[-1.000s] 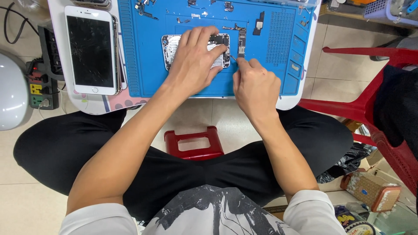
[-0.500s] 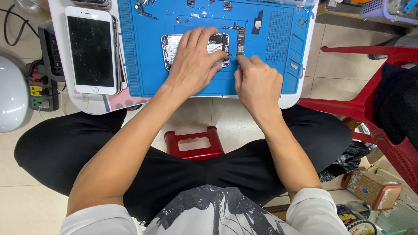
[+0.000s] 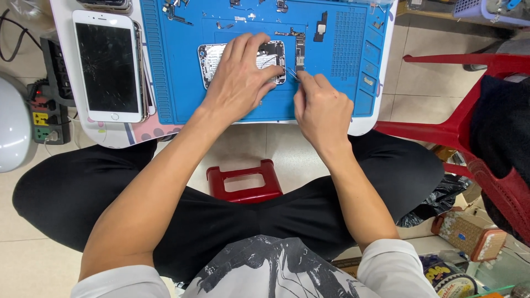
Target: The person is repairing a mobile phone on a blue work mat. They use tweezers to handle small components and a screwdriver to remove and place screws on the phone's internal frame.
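Observation:
An opened phone body (image 3: pixel 212 59) lies on a blue work mat (image 3: pixel 176 72). My left hand (image 3: pixel 240 77) rests flat over it, fingers spread, pressing it down. My right hand (image 3: pixel 320 107) sits just right of it, pinching thin tweezers (image 3: pixel 291 73) whose tip points at the phone's right edge. A narrow circuit board (image 3: pixel 300 51) lies on the mat beside the tweezer tip. What the tip touches is hidden by my fingers.
A white phone with a cracked dark screen (image 3: pixel 107 66) lies left of the mat. Small parts (image 3: pixel 322 26) dot the mat's top. A power strip (image 3: pixel 49 110) is at the left, a red stool (image 3: pixel 243 179) is under me, and a red chair (image 3: pixel 469 110) stands at the right.
My right hand has shifted slightly left, closer to the phone body, with the tweezers. My left hand stays on the phone.

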